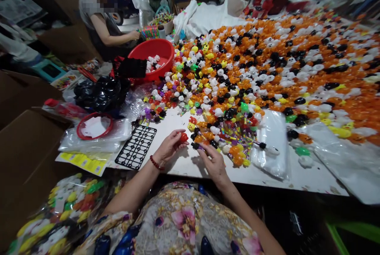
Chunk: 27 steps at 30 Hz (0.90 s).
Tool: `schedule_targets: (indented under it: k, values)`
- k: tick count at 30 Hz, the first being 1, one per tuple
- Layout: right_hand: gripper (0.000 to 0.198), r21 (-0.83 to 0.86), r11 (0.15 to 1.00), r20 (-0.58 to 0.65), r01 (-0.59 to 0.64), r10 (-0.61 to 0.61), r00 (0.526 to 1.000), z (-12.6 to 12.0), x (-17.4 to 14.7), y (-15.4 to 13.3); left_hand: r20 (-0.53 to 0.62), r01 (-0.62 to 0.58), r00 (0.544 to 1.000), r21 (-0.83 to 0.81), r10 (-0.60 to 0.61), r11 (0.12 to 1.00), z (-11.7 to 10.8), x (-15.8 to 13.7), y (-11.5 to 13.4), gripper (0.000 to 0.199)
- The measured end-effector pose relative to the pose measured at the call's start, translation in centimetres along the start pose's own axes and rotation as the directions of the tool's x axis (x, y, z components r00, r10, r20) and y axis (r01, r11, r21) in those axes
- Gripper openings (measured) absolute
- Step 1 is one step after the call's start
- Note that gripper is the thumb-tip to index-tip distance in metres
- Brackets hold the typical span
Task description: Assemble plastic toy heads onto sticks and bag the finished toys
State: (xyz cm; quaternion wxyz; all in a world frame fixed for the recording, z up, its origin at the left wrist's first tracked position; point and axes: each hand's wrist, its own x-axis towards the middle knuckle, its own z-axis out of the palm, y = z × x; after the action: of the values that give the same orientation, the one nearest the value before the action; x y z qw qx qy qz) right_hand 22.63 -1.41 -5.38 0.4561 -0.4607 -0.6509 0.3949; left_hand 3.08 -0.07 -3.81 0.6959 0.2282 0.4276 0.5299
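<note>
My left hand (171,146), with a beaded bracelet at the wrist, pinches a small red plastic toy piece (183,137) above the white tabletop. To its right, the thumb and fingers of my right hand (215,164) are closed at a small black ridged plastic piece (195,145); part of it is hidden by the fingertips. Just beyond both hands begins a pile of small orange, white and black toy figures (208,128). Several shiny striped toy sticks (237,136) lie to the right of my right hand. On the left rests a black plastic grid tray (135,147).
A red basin (168,55) with white pieces stands at the back left. Nearer are a small red basket (109,131) and a black bag (99,92). Clear plastic bags (271,144) lie on the right. A co-worker (103,29) works across the table's far left.
</note>
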Motion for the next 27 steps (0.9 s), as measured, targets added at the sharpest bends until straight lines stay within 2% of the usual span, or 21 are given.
schedule_targets:
  k: [5, 12, 16, 22, 27]
  values:
    - [0.025, -0.155, 0.973, -0.013, 0.169, -0.173, 0.985, -0.4, 0.2, -0.5, 0.041, -0.025, 0.999, 0.048, 0.023, 0.999, 1.1, -1.0, -1.1, 0.049]
    - [0.024, -0.265, 0.926, 0.089, 0.268, -0.253, 0.963, -1.2, -0.4, -0.9, 0.116, -0.024, 0.993, 0.176, 0.003, 0.984, 1.5, -1.6, -1.7, 0.05]
    - [0.026, -0.241, 0.939, 0.153, 0.246, -0.214, 0.965, -1.5, -0.4, -1.2, 0.16, -0.014, 0.987, 0.261, -0.029, 0.965, 1.4, -1.9, -2.3, 0.052]
    - [0.027, -0.187, 0.975, 0.24, 0.12, -0.073, 0.968, -1.3, -0.3, -1.6, 0.106, 0.006, 0.993, 0.37, -0.049, 0.929, 1.7, -2.6, -2.9, 0.048]
    - [0.028, -0.158, 0.983, 0.258, 0.09, -0.047, 0.965, 0.1, -1.0, -1.5, 0.028, -0.056, 0.998, 0.484, 0.049, 0.873, 1.8, -3.5, -3.8, 0.047]
